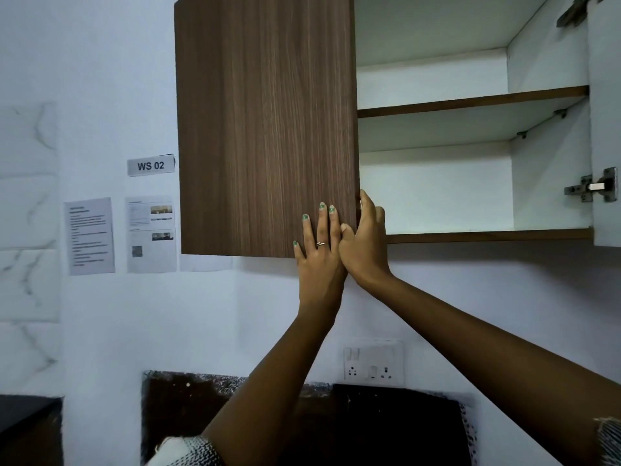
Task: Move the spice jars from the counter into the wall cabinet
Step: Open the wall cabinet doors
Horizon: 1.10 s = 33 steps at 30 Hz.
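Wall cabinet (pixel 433 193) hangs high on the white wall, its right half open (white inside, with brown-edged shelves), its left half covered by a wood-grain door (pixel 265 126). Left hand (pixel 317 245) lies flat on that door near its lower right corner, fingers straight and spread. Right hand (pixel 364 240) curls its fingers round the door's right edge, just beside the left. Below, a socket plate (pixel 373 363) sits on the wall.
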Available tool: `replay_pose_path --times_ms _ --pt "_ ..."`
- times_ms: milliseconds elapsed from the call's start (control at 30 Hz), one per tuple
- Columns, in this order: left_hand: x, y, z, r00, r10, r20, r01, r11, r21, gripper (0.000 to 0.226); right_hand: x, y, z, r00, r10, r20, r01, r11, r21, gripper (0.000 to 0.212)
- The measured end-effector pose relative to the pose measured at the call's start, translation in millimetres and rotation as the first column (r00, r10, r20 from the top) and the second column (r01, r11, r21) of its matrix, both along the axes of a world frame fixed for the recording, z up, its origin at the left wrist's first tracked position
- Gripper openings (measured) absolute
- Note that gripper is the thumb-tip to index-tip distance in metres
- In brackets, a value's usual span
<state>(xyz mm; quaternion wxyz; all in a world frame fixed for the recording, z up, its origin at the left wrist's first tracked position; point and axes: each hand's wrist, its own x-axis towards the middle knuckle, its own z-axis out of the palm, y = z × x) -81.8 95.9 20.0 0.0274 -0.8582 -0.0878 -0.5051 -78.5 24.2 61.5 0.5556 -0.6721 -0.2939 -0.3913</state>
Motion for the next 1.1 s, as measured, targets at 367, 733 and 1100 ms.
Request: replay_pose_path --times_ms 367,733,1100 --pt "-69 22 -2 0.981 -0.187 0.052 0.187 0.982 -0.010 0.074 -73 27 -9 0.983 -0.129 0.128 0.125 0.991 0.039 0.055" --pt "-179 87 -6 0.899 -0.413 0.144 0.412 0.910 0.035 0.070 -195 92 -22 0.953 -0.181 0.243 0.164 0.983 0.087 0.063" --pt "-277 192 -14 0.659 -0.581 0.478 0.679 0.733 -0.046 0.064 -283 189 -26 0.919 -0.002 0.394 -0.002 1.000 0.011 0.061"
